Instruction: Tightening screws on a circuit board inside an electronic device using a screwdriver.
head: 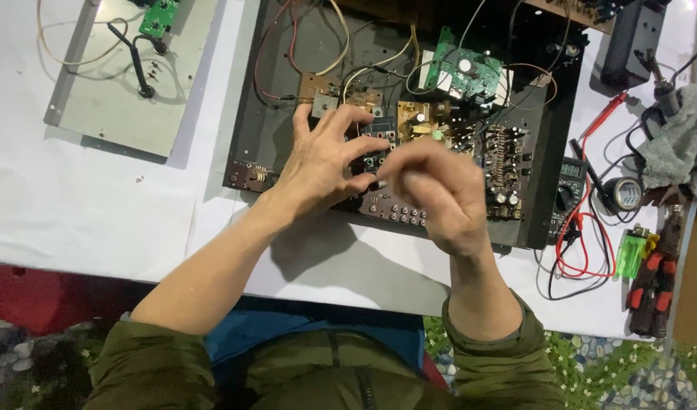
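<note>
Left hand (pixel 323 162) fingers spread, tips pressing a small jack board (pixel 376 149) at frame centre, inside the black chassis (pixel 265 137). Right hand (pixel 437 193) fingers curled shut and blurred; whether they pinch anything cannot be told. The board looks light, stiff and fragile, best held by its edges. Both forearms rise from the lower frame, wrists bent above the white tabletop (pixel 98 197). Multimeter (pixel 567 186) at right.

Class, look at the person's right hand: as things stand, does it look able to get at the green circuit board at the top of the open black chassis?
Probably yes. The right hand hovers over the chassis, and the green circuit board lies uncovered beyond it. Only loose wires run nearby; nothing covers the board.
</note>
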